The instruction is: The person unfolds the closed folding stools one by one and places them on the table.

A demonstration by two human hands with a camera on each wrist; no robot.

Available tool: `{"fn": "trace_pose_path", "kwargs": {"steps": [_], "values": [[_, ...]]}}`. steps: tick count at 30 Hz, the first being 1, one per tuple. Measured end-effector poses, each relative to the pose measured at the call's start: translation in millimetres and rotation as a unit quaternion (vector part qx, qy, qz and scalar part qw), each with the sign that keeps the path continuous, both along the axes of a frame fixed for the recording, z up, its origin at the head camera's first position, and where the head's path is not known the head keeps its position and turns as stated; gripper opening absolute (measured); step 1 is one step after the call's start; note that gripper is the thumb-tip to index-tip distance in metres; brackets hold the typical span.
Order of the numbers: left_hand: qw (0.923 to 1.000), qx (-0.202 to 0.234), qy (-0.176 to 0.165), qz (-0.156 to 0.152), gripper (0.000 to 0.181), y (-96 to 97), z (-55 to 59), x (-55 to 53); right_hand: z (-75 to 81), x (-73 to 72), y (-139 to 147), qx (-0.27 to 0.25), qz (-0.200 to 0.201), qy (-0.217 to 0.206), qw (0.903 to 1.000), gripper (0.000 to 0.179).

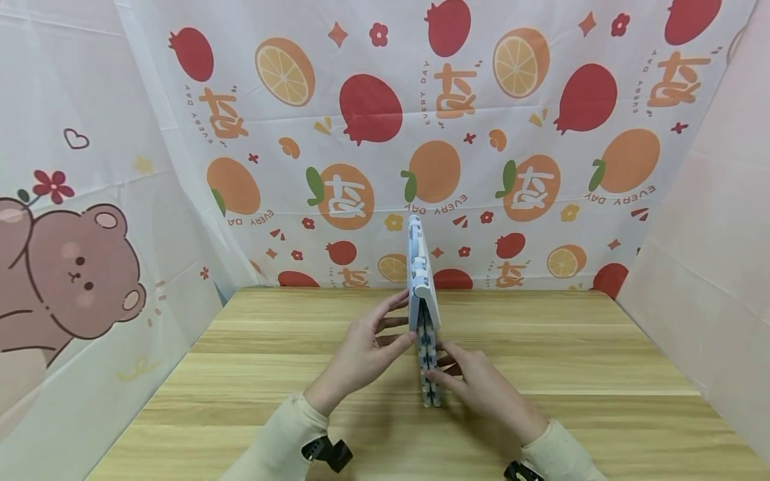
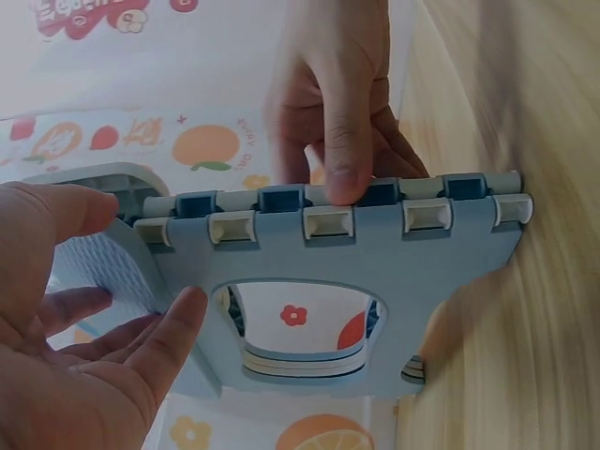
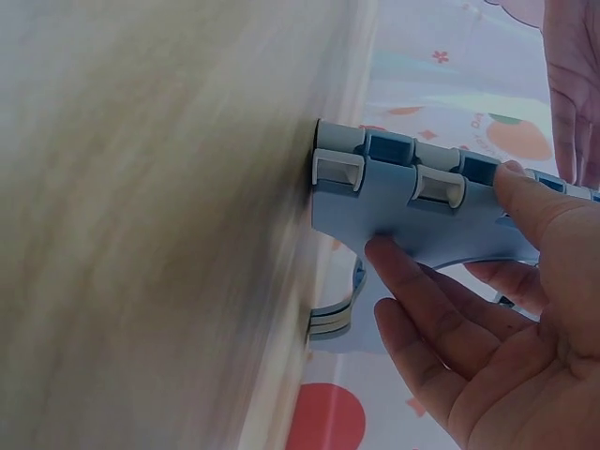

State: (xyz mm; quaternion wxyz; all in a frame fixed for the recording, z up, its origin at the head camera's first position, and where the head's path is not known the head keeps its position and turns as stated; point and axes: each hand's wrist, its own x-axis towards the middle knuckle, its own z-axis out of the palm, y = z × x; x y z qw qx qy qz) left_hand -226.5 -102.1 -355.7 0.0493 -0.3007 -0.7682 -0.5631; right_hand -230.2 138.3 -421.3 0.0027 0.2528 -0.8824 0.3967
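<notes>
Fruit-print cloth (image 1: 373, 107) hung behind a wood-grain counter (image 1: 252, 374). On it, in the middle, a pale blue and white folding stool (image 1: 423, 292) stood upright, narrow edge toward the person. The left hand (image 1: 368, 347) touched the upper panel, its grip apart, fingers spread. The right hand (image 1: 478, 381) had its grip clamped lower down, thumb on the hinged edge, fingers against the flat side.

Behind the wood-grained counter (image 1: 571, 374) hangs a white cloth (image 1: 367, 107) printed with oranges and red fruit (some lettering reads "EVERY DAY"). A cartoon bear (image 1: 84, 274) decorates the left-side sheet (image 1: 66, 167); a pale sheet (image 1: 716, 254) hangs at right.
</notes>
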Motion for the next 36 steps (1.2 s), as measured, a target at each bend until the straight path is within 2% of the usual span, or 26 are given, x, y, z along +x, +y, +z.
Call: {"fn": "trace_pose_path", "kwargs": {"steps": [12,19,27,33,36], "values": [[0.9986,-0.025,-0.047,0.006,0.076,4.9,-15.2,-2.6,-3.9,-0.6,0.1,-0.005,-0.002,-0.004,1.0000,0.056],[0.9981,-0.032,-0.052,0.008,0.077,8.0,-26.2,-6.2,-6.0,-1.0,-0.4,-0.015,0.004,-0.001,0.9999,0.049],[0.9979,-0.047,-0.040,0.019,0.064,10.4,-30.6,-8.5,-5.7,-2.0,-1.0,-0.013,0.005,-0.002,0.9999,0.049],[0.9962,-0.055,-0.055,0.039,0.050,10.6,-30.6,-8.4,-6.1,-1.6,-1.7,-0.019,0.010,-0.002,0.9998,0.047],[0.9958,-0.060,-0.058,0.038,0.041,11.1,-30.2,-8.6,-6.6,-0.9,-1.8,-0.022,0.010,-0.004,0.9997,0.050]]}}
